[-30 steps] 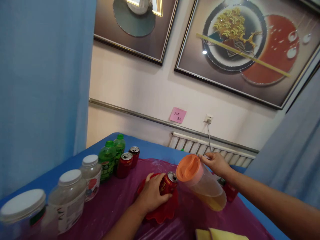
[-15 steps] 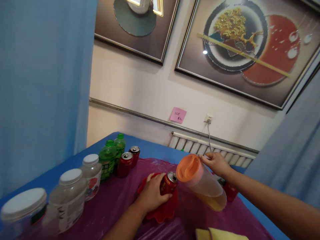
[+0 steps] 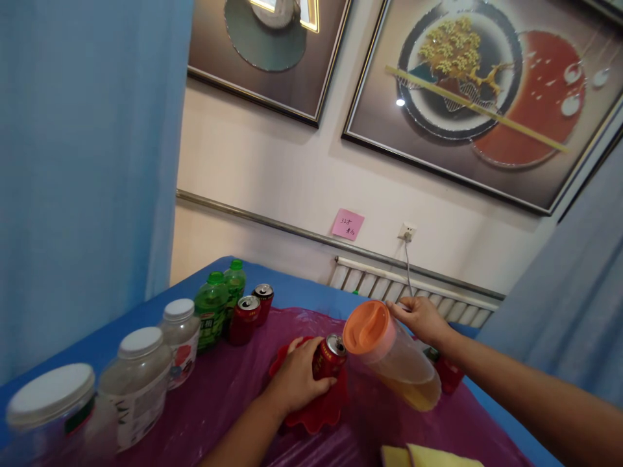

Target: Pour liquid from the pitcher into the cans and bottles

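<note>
My left hand (image 3: 302,376) is closed around a red drink can (image 3: 327,360), upright over a red scalloped dish (image 3: 314,418). The can's top is open. With my right hand (image 3: 422,319) I grip a clear plastic pitcher (image 3: 409,363) on its far side; its handle is hidden from me. An orange lid (image 3: 368,327) covers the pitcher, which leans left toward the can. Yellowish liquid lies in its lower part. The lid's edge is close beside the can's top; I cannot tell whether they touch or whether anything flows.
On the left stand several white-lidded jars (image 3: 141,389), two green bottles (image 3: 211,311) and two red cans (image 3: 244,319). Behind the pitcher, another red can (image 3: 448,375) shows in part. A yellow cloth (image 3: 433,456) lies at the near edge of the purple sheet (image 3: 209,415).
My view has shifted very slightly, moving the left-hand things a little to the right. Both hands, the can and the pitcher hold nearly the same pose.
</note>
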`<state>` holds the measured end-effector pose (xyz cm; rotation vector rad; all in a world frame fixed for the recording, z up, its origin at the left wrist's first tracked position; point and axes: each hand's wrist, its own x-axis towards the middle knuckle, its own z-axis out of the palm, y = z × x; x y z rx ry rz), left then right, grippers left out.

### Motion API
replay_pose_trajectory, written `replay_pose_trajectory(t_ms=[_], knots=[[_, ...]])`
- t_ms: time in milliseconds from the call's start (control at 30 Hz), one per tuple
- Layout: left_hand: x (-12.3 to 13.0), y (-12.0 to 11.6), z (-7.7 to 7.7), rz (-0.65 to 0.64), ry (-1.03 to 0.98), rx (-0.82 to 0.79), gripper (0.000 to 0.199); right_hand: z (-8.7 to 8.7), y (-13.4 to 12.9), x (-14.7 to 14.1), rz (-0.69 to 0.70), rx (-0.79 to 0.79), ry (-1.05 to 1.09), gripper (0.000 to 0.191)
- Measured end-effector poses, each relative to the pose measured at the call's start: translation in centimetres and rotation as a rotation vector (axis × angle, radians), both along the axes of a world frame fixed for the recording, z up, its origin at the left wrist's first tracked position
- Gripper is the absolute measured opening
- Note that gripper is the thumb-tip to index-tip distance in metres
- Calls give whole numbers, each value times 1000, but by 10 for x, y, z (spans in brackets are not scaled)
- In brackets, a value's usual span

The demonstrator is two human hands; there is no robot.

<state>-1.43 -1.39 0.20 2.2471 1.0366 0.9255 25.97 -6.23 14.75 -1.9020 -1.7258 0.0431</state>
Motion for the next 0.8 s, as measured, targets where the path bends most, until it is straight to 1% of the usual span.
replay_pose_trajectory(t_ms=[167, 333, 567, 800], knots=[[0, -1, 1, 10, -38, 3, 72, -2, 0, 3, -1, -10, 56, 52], [1, -1, 1, 7, -21, -5, 74, -7, 1, 6, 10, 25, 51, 53], [0, -1, 0, 11, -9, -16, 74, -2, -2, 2, 8, 15, 32, 53], [1, -1, 0, -1, -19, -17, 72, -6, -1, 4, 0, 13, 53, 53]])
